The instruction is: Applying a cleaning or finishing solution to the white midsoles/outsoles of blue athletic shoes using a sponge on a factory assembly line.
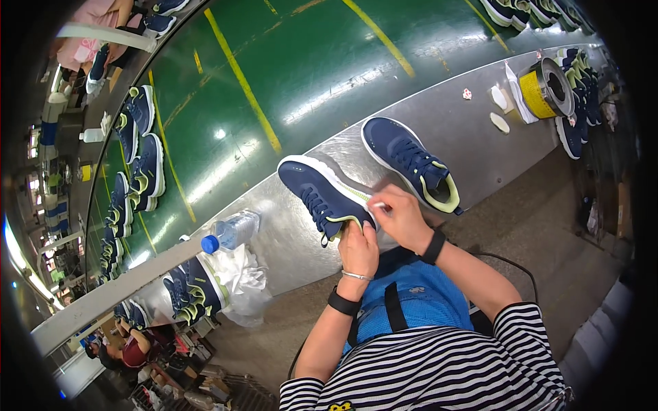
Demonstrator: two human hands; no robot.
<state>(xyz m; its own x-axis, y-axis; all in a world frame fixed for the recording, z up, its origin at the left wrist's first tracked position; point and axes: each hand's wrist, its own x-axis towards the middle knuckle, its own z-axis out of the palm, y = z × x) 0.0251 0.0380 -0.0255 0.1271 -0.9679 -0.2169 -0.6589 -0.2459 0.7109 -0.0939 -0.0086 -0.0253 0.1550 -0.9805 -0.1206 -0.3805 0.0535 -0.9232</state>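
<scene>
A navy sneaker [314, 189] with a white sole and lime-green lining lies on the metal ledge in front of me, its toe pointing away to the left. My left hand [358, 249] is closed on its heel end, fingers at the collar. In the pinched fingers of my right hand [406, 219] is a small white piece [379, 205], held against the side of the sole near the heel; its kind is too small to make out. A second navy sneaker [406, 155] stands untouched just to the right.
Green belt [308, 75] with yellow lines runs beyond the metal ledge [466, 130]. At left are a blue-capped bottle [236, 230], crumpled white tissue [241, 271] and several sneakers [140, 171]. At right stands a yellow-banded tin [538, 94] by white scraps [500, 122]. Other people work at far left.
</scene>
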